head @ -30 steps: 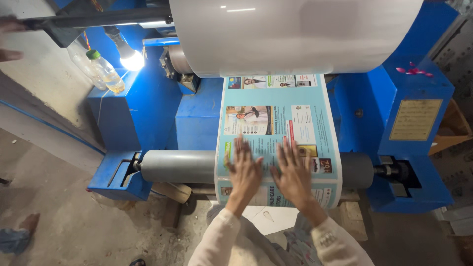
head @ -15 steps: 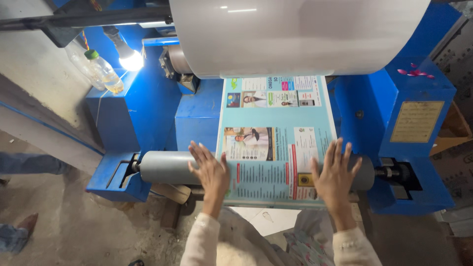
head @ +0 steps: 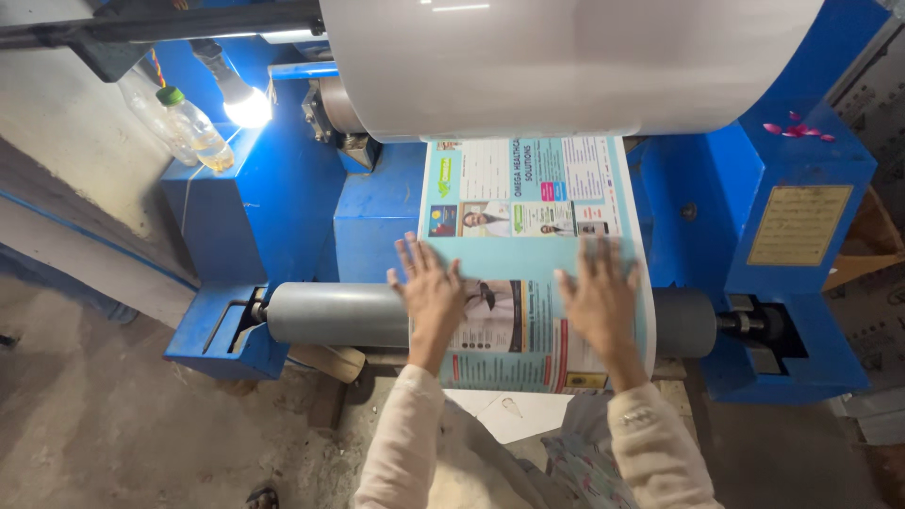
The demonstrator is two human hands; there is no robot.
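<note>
Pressing printed sheet (head: 533, 264) flat over grey roller (head: 339, 314).
Left hand (head: 432, 297), right hand (head: 599, 302): fingers splayed, gripping nothing; thin, limp, likely slippery; best handled by side edges.

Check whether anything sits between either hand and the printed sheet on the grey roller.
Nothing visible does. The left hand and right hand lie flat, fingers spread, directly on the printed sheet where it drapes over the grey roller.

We note a bare concrete floor (head: 123, 443) across the lower left, dusty and stained. Upper left: a pale wall (head: 57, 141), a glowing bulb (head: 247, 108), and a plastic bottle (head: 196, 127) just beside it.
</note>
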